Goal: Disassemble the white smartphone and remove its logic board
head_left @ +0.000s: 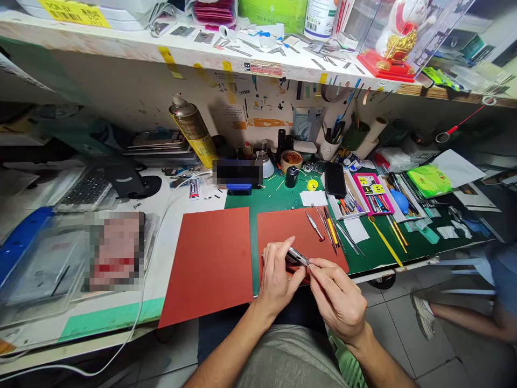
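Observation:
My left hand [274, 277] is wrapped around a slim, dark phone-like device [298, 256] with a silvery edge, tilted above the front of the right red-brown mat [278, 226]. At the device's right end, my right hand [337, 299] has thumb and fingers pinched together. What sits between those fingertips is too small to make out. Just beyond my hands, a small screwdriver [315, 225] lies on the mat. Beside it are a yellow-and-black tool [332, 228] and thin metal tweezers [349, 238].
A second red-brown mat [212, 258] lies to the left. Behind are a spray can [194, 132], a dark bottle [291, 177] and a pink tray [374, 195] of tools. A white cable [151, 248] crosses the left side. Overhead runs a cluttered shelf [133, 40]. Another person's leg [464, 318] shows at right.

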`<state>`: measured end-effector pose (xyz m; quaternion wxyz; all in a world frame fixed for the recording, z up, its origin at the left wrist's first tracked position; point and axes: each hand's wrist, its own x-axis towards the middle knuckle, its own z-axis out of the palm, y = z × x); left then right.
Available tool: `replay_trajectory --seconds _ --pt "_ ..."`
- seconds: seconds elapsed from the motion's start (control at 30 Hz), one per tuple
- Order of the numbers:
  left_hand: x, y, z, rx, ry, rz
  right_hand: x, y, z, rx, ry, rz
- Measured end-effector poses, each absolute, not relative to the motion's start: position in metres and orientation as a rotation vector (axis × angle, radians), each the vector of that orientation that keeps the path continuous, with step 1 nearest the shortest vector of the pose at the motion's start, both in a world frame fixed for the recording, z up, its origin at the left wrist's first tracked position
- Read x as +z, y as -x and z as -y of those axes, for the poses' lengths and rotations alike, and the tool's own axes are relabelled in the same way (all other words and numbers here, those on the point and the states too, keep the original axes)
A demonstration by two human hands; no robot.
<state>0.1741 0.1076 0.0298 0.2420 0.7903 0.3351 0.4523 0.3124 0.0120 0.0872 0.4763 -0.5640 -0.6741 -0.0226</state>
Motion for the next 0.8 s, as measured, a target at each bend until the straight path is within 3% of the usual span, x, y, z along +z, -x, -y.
replay_trajectory --seconds 0.23,0.6,0.8 --pt "0.031 -0.176 -0.108 1.254 -2.189 -0.899 0.101 -0.316 -0.013 0.033 1.414 1.656" --pt "0.032 -0.171 -0.109 1.224 -2.221 -0.852 0.114 -0.330 -0.017 0.476 1.551 1.391" --pt "0.030 -0.164 -0.110 1.357 -2.289 -0.652 0.122 -0.324 -0.015 0.470 1.527 1.452"
